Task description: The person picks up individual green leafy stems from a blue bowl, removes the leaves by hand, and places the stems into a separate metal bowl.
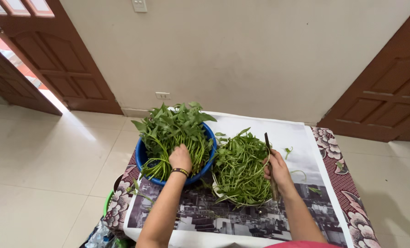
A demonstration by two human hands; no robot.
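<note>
We are mid-sorting: our left hand (pixel 180 158) grips leafy green stalks (pixel 173 131) in the round blue plastic basin (pixel 140 156) at ten o'clock, while our right hand (pixel 278 171) clasps a thin dark knife (pixel 270 160) beside the white bowl of split green strands (pixel 239 167), so next we likely need one stalk drawn across to the blade.

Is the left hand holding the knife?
No: the left hand rests on the leafy greens in the blue basin, while the right hand grips the knife.

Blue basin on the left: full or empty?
Full. The blue basin is heaped with leafy green stalks that rise above its rim, and the left hand rests on the bunch.
</note>
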